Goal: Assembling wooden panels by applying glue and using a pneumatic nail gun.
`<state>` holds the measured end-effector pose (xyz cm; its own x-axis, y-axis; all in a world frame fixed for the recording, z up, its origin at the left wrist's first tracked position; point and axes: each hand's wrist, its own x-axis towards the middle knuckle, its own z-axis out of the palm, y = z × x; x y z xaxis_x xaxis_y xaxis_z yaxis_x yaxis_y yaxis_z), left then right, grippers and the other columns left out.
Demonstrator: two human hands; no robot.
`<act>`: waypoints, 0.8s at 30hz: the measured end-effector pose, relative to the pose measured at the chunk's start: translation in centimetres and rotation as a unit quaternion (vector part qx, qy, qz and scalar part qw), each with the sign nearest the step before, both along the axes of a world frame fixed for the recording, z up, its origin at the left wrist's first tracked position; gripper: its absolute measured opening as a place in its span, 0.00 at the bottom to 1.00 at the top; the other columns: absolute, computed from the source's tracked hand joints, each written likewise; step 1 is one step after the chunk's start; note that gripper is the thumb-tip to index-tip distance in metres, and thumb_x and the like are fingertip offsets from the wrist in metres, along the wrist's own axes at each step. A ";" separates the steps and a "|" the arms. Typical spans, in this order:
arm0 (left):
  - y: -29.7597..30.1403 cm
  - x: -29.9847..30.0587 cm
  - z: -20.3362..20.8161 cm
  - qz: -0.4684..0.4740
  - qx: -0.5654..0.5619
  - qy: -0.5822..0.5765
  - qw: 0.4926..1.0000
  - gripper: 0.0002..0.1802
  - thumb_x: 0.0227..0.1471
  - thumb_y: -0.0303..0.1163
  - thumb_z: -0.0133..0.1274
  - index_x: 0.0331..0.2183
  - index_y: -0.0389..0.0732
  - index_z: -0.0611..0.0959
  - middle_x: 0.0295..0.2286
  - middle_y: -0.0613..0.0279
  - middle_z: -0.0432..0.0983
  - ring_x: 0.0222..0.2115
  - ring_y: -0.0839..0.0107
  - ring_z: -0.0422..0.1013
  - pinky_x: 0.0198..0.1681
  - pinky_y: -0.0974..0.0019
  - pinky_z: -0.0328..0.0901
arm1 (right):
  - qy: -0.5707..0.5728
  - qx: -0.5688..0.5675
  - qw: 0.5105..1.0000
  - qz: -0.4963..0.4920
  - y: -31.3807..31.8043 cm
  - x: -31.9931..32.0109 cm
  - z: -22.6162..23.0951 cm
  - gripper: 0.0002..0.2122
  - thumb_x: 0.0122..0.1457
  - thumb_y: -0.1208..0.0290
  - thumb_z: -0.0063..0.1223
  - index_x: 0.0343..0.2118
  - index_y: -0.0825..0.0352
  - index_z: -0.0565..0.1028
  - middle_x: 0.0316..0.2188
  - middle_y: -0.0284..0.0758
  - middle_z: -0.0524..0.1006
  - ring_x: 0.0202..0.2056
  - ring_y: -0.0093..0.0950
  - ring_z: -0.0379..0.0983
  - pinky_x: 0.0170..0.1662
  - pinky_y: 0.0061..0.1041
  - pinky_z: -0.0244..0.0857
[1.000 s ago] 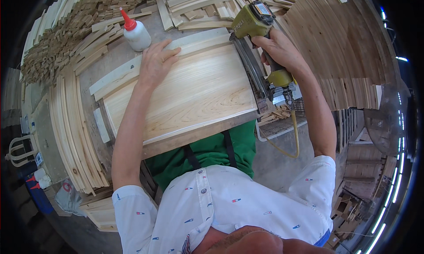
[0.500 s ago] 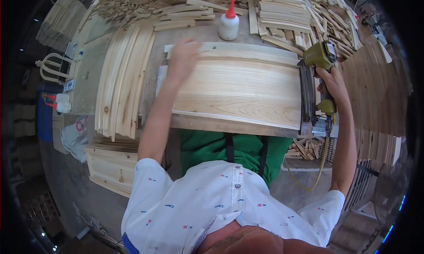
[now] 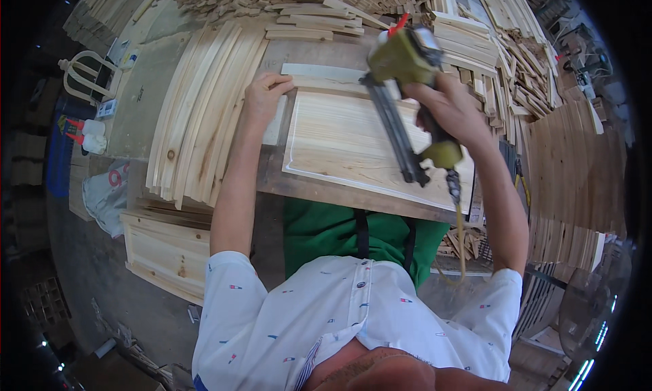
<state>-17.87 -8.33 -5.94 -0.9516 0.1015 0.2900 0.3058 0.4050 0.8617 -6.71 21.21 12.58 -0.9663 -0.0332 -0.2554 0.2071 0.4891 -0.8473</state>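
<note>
My right hand grips the handle of an olive-green and black pneumatic nail gun, held over the right part of a pale wooden panel. An air hose hangs from the handle's base. At the panel's far left corner, the closed fingers of my left hand grip the end of a wooden strip lying along the far edge. A white line that looks like glue runs along the panel's left and near edges. Behind the nail gun, only the red tip of the glue bottle shows.
Long boards lie stacked to the left on the workbench. Piles of short wood pieces fill the far side. Tall stacks of panels stand at the right. White bottles with red caps sit at the far left.
The nail gun has moved left from the panel's right edge to above the panel, now blocking most of the glue bottle. My left hand has settled at the strip's left end.
</note>
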 end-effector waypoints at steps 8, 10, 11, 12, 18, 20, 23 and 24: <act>0.1 0.0 0.3 -0.008 0.005 -0.035 0.999 0.10 0.46 0.26 0.60 0.34 0.35 0.85 0.30 0.62 0.78 0.31 0.76 0.74 0.37 0.75 0.67 | -0.019 -0.005 0.998 0.060 -7.5 -5.0 -2.3 0.14 0.56 0.67 0.51 0.31 0.78 0.73 0.21 0.37 0.75 0.17 0.23 0.73 0.20 0.22 0.68; 0.0 -0.1 0.3 -0.008 0.010 -0.040 0.999 0.10 0.46 0.26 0.60 0.34 0.35 0.85 0.30 0.62 0.78 0.31 0.76 0.74 0.37 0.75 0.67 | -0.013 0.017 0.998 0.066 -7.8 -5.4 -2.9 0.15 0.56 0.67 0.50 0.30 0.80 0.73 0.21 0.38 0.74 0.17 0.24 0.73 0.20 0.22 0.69; 0.0 -0.1 0.3 -0.010 0.012 -0.042 0.999 0.10 0.46 0.26 0.60 0.34 0.35 0.85 0.30 0.62 0.78 0.31 0.76 0.74 0.36 0.75 0.67 | -0.017 0.019 0.998 0.066 -7.9 -5.5 -3.0 0.15 0.56 0.67 0.50 0.30 0.80 0.73 0.21 0.38 0.74 0.17 0.24 0.73 0.20 0.22 0.69; 0.0 0.0 0.4 -0.011 0.014 -0.046 0.999 0.10 0.46 0.26 0.60 0.34 0.35 0.85 0.30 0.62 0.78 0.31 0.76 0.74 0.36 0.75 0.67 | -0.010 0.020 0.998 0.062 -8.0 -5.5 -3.0 0.15 0.56 0.67 0.50 0.29 0.80 0.73 0.20 0.38 0.74 0.17 0.24 0.74 0.20 0.23 0.69; 0.2 0.3 0.9 -0.010 0.040 -0.048 0.998 0.10 0.45 0.27 0.60 0.33 0.35 0.85 0.28 0.60 0.78 0.29 0.73 0.76 0.33 0.73 0.69 | -0.012 0.033 0.998 0.059 -8.1 -5.4 -2.9 0.15 0.57 0.65 0.50 0.29 0.78 0.72 0.18 0.36 0.73 0.18 0.23 0.74 0.21 0.23 0.69; 0.4 0.2 0.9 -0.008 0.026 -0.044 0.999 0.10 0.45 0.27 0.60 0.33 0.34 0.85 0.28 0.60 0.78 0.29 0.73 0.76 0.34 0.73 0.69 | -0.016 0.039 0.997 0.062 -8.0 -5.5 -3.0 0.15 0.57 0.64 0.50 0.31 0.76 0.72 0.17 0.34 0.72 0.18 0.21 0.73 0.22 0.21 0.69; 0.6 0.2 1.0 -0.008 0.035 -0.042 0.998 0.10 0.46 0.27 0.60 0.33 0.34 0.85 0.28 0.60 0.78 0.30 0.73 0.76 0.35 0.73 0.69 | 0.007 0.041 0.998 0.045 -8.2 -5.3 -3.0 0.15 0.56 0.67 0.49 0.26 0.80 0.72 0.19 0.39 0.74 0.17 0.26 0.75 0.20 0.25 0.69; 0.5 0.1 1.0 -0.013 0.034 -0.042 0.998 0.10 0.46 0.27 0.60 0.33 0.34 0.85 0.28 0.60 0.78 0.30 0.73 0.76 0.35 0.73 0.69 | 0.007 0.053 0.997 0.047 -8.3 -5.3 -2.8 0.15 0.56 0.67 0.49 0.26 0.80 0.72 0.19 0.39 0.75 0.17 0.26 0.75 0.20 0.25 0.70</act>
